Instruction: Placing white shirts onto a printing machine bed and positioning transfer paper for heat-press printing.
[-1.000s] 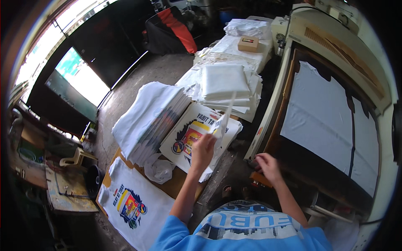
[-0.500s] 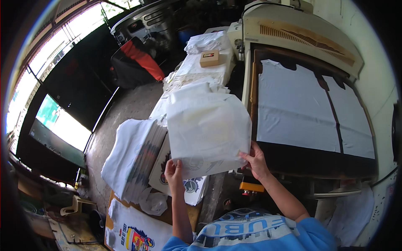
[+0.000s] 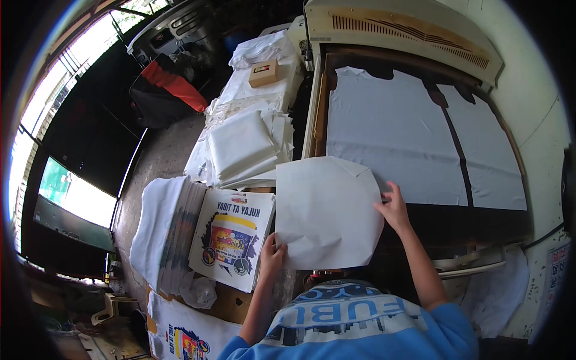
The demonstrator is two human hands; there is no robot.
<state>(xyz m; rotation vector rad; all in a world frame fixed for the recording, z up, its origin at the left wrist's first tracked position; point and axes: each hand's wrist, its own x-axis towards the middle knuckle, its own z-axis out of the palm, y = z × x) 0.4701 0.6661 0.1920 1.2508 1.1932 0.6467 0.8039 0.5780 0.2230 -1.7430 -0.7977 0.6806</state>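
A large white paper sheet [image 3: 329,210], blank on the side facing me and lightly creased, is held up in front of my chest. My left hand [image 3: 272,255] pinches it near the lower left corner. At its right edge is my right hand [image 3: 395,210], thumb tip over the paper and one finger raised beyond the edge; the other fingers are partly hidden. Left of the sheet lies a stack of printed sheets [image 3: 233,240] with a mirrored, colourful design. Beside that stack is a tall pile of folded white cloth [image 3: 157,234].
A wide heat press [image 3: 402,30] stands at the right, with white cloth pieces [image 3: 393,138] on its dark bed. Ahead, a long table holds white sheets [image 3: 243,144] and a brown box [image 3: 263,73]. A printed white cloth [image 3: 198,330] and crumpled plastic [image 3: 199,293] lie at lower left.
The sheet, which showed a faint print along its lower edge, now shows a blank side and sits farther right of the stacks. The printed stack is uncovered. My view has shifted right.
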